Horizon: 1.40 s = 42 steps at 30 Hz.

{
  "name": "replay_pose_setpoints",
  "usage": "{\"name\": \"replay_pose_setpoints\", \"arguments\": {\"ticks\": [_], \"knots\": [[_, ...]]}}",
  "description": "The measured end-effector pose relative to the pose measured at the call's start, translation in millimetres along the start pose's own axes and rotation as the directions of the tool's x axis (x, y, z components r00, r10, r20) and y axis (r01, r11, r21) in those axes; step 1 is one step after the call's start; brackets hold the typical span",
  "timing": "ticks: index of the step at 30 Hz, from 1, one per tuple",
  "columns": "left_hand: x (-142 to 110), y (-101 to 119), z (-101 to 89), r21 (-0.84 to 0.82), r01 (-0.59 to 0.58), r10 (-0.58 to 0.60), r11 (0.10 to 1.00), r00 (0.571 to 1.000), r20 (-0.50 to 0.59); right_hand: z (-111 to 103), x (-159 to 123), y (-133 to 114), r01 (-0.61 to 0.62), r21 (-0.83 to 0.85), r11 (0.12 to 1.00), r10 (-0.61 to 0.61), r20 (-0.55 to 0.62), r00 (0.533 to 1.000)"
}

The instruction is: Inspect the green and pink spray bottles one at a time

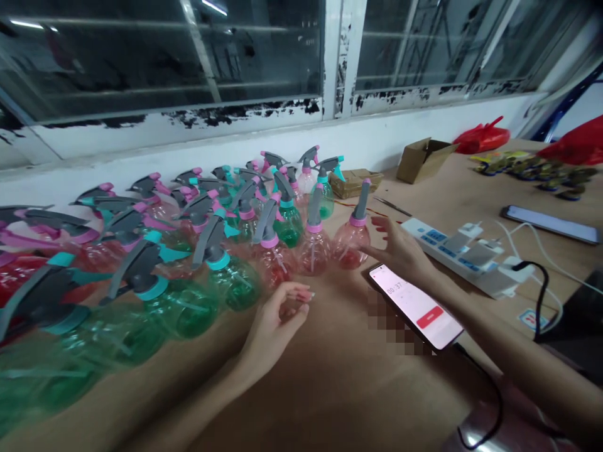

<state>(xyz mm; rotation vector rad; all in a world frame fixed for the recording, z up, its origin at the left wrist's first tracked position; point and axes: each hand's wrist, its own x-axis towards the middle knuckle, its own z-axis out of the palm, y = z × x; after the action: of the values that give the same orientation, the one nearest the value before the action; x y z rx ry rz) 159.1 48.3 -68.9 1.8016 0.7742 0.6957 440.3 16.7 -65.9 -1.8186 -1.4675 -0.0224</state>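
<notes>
My right hand (402,251) is beside a pink spray bottle (352,242) at the right end of the bottle rows. Its fingers are spread, with the tips at the bottle's right side; whether they touch it I cannot tell. My left hand (276,317) hovers over the table in front of the bottles, fingers loosely curved and apart from the thumb, holding nothing. Closest to it are a red-tinted spray bottle (274,260) and a green spray bottle (235,282). Grey trigger heads with pink or turquoise collars top the bottles.
A lit phone (414,304) showing a timer lies under my right forearm. Beyond it are a white power strip (456,254) with chargers and a second phone (551,224). An open carton (421,162), a flat cardboard box (355,184) and a red bag (483,135) stand near the wall.
</notes>
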Motion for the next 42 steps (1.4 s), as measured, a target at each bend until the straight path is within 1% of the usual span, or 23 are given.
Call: {"name": "replay_pose_setpoints", "arguments": {"ticks": [3,6,9,12,14,17,20,22,24,27,30,33,35,39,42], "knots": [[6.3,3.6,7.9,-0.011,-0.003,0.003,1.000,1.000,0.015,12.8,11.0,1.3,0.024,0.032,0.999,-0.026,0.059,0.998],[10.3,9.7,15.6,-0.012,-0.011,0.012,1.000,1.000,0.028,18.7,15.6,-3.1,0.023,0.033,0.999,-0.026,0.080,0.996],[11.9,18.3,22.2,-0.003,-0.019,0.019,1.000,0.999,0.030,15.0,15.6,-6.6,0.018,0.023,1.000,-0.019,0.073,0.997],[12.1,27.9,26.6,0.012,-0.027,0.027,1.000,0.999,0.021,2.2,9.9,-10.9,0.023,0.017,1.000,-0.024,0.054,0.998],[12.0,33.1,27.7,0.019,-0.039,0.039,0.999,0.999,0.010,-9.1,0.7,-17.4,0.036,0.015,0.999,-0.037,0.034,0.999],[10.6,38.6,26.4,0.019,-0.068,0.068,0.998,0.997,-0.020,-23.9,-21.4,-35.1,0.085,0.014,0.996,-0.085,0.000,0.996],[5.9,44.0,21.1,0.043,-0.109,0.112,0.993,0.991,-0.068,-30.0,-47.8,-60.0,0.149,0.059,0.987,-0.152,0.050,0.987],[0.1,48.8,15.2,0.092,-0.149,0.155,0.985,0.986,-0.063,-28.2,-63.5,-77.8,0.200,0.096,0.975,-0.210,0.101,0.972],[-8.1,54.1,7.6,0.148,-0.194,0.200,0.970,0.979,-0.028,-22.1,-75.8,-94.7,0.228,0.129,0.965,-0.248,0.174,0.953],[-23.0,60.0,-5.6,0.210,-0.226,0.231,0.951,0.973,0.003,-6.1,-88.0,-117.9,0.255,0.206,0.945,-0.300,0.230,0.926],[-38.4,60.6,-20.1,0.245,-0.195,0.210,0.950,0.977,-0.036,14.9,-95.9,-139.4,0.301,0.308,0.903,-0.381,0.248,0.891],[-52.4,57.2,-35.4,0.248,-0.183,0.208,0.951,0.975,-0.082,36.3,-104.2,-160.2,0.331,0.331,0.884,-0.428,0.286,0.857],[-61.4,54.6,-45.5,0.230,-0.177,0.206,0.957,0.972,-0.110,48.8,-110.1,-173.6,0.345,0.308,0.887,-0.433,0.291,0.853],[-79.8,51.1,-64.0,0.194,-0.112,0.149,0.975,0.971,-0.186,68.7,-119.6,-198.7,0.366,0.261,0.893,-0.431,0.267,0.862],[-91.5,48.8,-76.3,0.177,-0.133,0.169,0.975,0.964,-0.207,81.0,-123.5,-214.4,0.377,0.259,0.889,-0.441,0.265,0.857]]}}
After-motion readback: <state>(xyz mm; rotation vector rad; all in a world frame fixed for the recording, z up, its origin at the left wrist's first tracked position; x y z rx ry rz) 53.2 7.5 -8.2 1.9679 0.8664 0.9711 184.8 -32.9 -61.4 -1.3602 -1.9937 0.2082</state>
